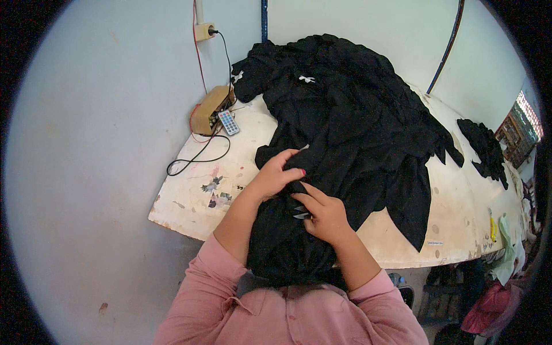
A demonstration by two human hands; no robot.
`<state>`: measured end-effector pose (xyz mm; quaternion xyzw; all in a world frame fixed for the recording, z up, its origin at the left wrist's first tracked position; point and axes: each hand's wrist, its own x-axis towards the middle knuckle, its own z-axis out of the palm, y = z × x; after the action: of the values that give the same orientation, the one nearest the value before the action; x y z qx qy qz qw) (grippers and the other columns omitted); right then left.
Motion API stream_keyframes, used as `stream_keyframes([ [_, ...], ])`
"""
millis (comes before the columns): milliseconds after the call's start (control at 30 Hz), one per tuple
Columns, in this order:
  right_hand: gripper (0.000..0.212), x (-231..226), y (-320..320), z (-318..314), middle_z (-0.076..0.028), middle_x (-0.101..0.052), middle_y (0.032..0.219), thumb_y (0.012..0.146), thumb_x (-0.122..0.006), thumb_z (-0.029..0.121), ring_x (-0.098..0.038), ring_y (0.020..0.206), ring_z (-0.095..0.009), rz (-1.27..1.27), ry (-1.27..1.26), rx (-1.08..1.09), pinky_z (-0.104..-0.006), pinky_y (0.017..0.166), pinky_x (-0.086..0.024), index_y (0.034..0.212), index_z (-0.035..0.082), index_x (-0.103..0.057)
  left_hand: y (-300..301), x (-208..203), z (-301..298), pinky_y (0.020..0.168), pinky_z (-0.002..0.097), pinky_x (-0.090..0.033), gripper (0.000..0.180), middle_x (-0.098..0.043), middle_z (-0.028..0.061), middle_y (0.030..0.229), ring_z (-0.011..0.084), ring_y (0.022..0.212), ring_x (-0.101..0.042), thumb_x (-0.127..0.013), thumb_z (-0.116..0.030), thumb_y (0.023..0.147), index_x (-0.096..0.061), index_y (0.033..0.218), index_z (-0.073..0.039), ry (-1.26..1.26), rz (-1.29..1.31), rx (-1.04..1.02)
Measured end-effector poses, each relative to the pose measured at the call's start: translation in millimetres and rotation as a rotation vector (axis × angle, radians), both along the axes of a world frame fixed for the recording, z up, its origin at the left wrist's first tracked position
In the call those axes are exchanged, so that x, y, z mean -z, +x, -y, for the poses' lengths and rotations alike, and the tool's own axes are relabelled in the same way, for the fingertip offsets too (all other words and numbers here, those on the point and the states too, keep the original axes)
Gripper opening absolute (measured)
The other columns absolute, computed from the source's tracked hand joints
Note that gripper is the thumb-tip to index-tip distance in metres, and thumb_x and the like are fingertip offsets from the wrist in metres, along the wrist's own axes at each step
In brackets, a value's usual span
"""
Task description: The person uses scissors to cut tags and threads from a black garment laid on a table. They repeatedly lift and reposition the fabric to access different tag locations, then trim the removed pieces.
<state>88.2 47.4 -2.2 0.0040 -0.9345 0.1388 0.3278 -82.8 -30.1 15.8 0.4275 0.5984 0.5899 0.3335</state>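
A large heap of black fabric (356, 126) lies over the table and hangs down its near edge towards me. My left hand (279, 173) pinches a fold of this cloth between thumb and fingers. Close beside it, to the right and a little nearer, my right hand (326, 215) is closed around small metal thread snips (301, 216). Their two pointed blades stick out to the left of the palm, slightly apart, and the handles are hidden. The fingertips of the right hand also touch the cloth by my left thumb. Two small white pieces, one a white tag (307, 79), show on the far part of the heap.
On the worn pale table (190, 190), a brown box (211, 109) with wires and a grey remote control (229, 123) sit at the left, by the wall. A cable (192, 167) loops there. Another black cloth (485, 150) lies at the far right. A socket (203, 32) is on the wall.
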Motion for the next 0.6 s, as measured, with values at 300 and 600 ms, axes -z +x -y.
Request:
stream_keyframes([
  [300, 0.041, -15.1, -7.5, -13.4, -0.017, -0.055, 0.121, 0.076, -0.071, 0.006, -0.055, 0.111, -0.03, -0.417, -0.408, 0.315, -0.0341, 0.09, -0.046, 0.114, 0.002, -0.056, 4.0, -0.6, 0.8, 0.093, 0.0336, -0.046, 0.052, -0.051, 0.0084, 0.127, 0.0189, 0.112, -0.053, -0.061, -0.003, 0.087, -0.037, 0.134, -0.004, 0.331, 0.469, 0.145],
  [600, 0.014, -52.3, 12.0, -45.8, -0.002, -0.063, 0.078, 0.087, -0.065, 0.016, -0.052, 0.071, -0.007, -0.038, -0.755, 0.191, -0.0234, 0.066, -0.043, 0.093, 0.004, -0.063, 6.2, 8.2, -13.8, 0.102, 0.0378, -0.036, 0.049, -0.046, 0.0136, 0.131, 0.0258, 0.118, -0.049, -0.062, -0.005, 0.085, -0.043, 0.129, -0.011, 0.514, -0.467, -0.309],
])
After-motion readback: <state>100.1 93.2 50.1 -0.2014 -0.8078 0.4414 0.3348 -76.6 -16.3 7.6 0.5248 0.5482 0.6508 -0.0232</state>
